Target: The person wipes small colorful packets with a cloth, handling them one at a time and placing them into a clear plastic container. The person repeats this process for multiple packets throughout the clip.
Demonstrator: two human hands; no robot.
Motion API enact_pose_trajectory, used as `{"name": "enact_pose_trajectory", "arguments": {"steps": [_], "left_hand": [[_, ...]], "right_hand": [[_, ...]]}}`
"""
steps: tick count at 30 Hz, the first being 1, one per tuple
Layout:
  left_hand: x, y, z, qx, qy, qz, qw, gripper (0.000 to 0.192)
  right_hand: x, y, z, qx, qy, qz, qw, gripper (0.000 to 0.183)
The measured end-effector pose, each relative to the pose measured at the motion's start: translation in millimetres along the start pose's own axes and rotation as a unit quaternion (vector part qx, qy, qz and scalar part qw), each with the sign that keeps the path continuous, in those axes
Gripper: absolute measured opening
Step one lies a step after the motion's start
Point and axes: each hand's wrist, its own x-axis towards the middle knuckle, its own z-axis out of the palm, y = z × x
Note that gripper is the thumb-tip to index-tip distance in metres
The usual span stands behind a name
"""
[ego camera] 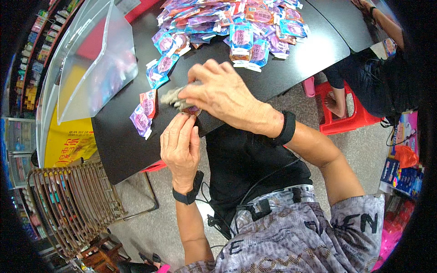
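Over the black table [112, 146], my right hand [218, 92] grips a greyish bundled cloth-like thing [172, 98], blurred by motion. Close below it, my left hand [181, 138] pinches the end of a small packet [193, 110], mostly hidden under my right hand. To the left lie a red and purple packet pair [145, 112] and a blue and purple packet pair [162, 66]. A large heap of red, purple and blue packets [218, 17], many with white tabs, covers the table beyond my hands.
A translucent plastic bin [102, 68] stands at the table's left. A folding metal chair [78, 201] is below it. At the right, another person's forearm [387, 25] reaches over the table's far part, with a red plastic stool [355, 119] beneath. Stocked shelves [37, 61] line the far left.
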Motion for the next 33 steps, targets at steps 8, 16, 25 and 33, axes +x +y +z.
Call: {"name": "enact_pose_trajectory", "arguments": {"steps": [8,16,25,33], "left_hand": [[0,2,-3,-0.009,-0.013,-0.016,1.0,0.023],[-4,-7,-21,-0.093,-0.052,0.041,0.993,0.031],[12,11,-60,-0.13,-0.036,-0.08,0.988,0.019],[93,-38,-119,-0.148,0.066,-0.217,0.963,0.007]], "right_hand": [[2,20,-1,-0.047,0.018,0.103,0.993,0.02],[-1,27,5,0.021,0.076,0.123,0.989,0.014],[-2,28,6,0.048,0.084,0.131,0.987,0.014],[-3,30,4,0.063,0.091,0.12,0.987,0.014]]}}
